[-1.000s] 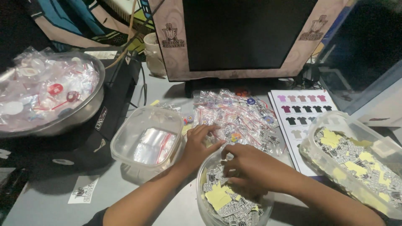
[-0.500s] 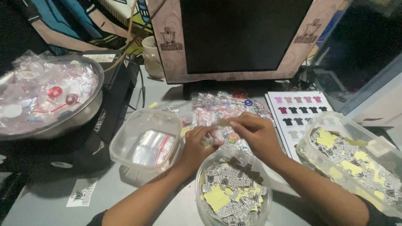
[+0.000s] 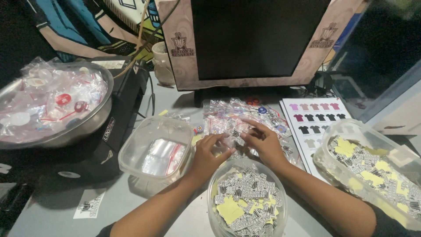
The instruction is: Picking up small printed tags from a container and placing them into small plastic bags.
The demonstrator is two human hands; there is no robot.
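Observation:
My left hand (image 3: 209, 154) and my right hand (image 3: 264, 142) meet fingertip to fingertip over a pile of small filled plastic bags (image 3: 228, 115). Together they pinch a small clear plastic bag (image 3: 233, 135) with a black-and-white sticker at it. Just below the hands stands a round clear tub (image 3: 211, 198) full of black-and-white stickers and yellow backing scraps. Left of my left hand is a square clear container (image 3: 131, 149) that holds empty zip bags with red strips.
A metal bowl (image 3: 94, 122) of packed bags sits on a black box (image 3: 115, 134) at the left. A rectangular clear tub (image 3: 351, 131) of stickers is at the right, beside a printed sheet of shirt pictures (image 3: 313, 118). A dark monitor (image 3: 254, 39) stands behind.
My right hand has come up out of the round sticker tub and joined my left hand over the pile of bags. The left hand has barely shifted.

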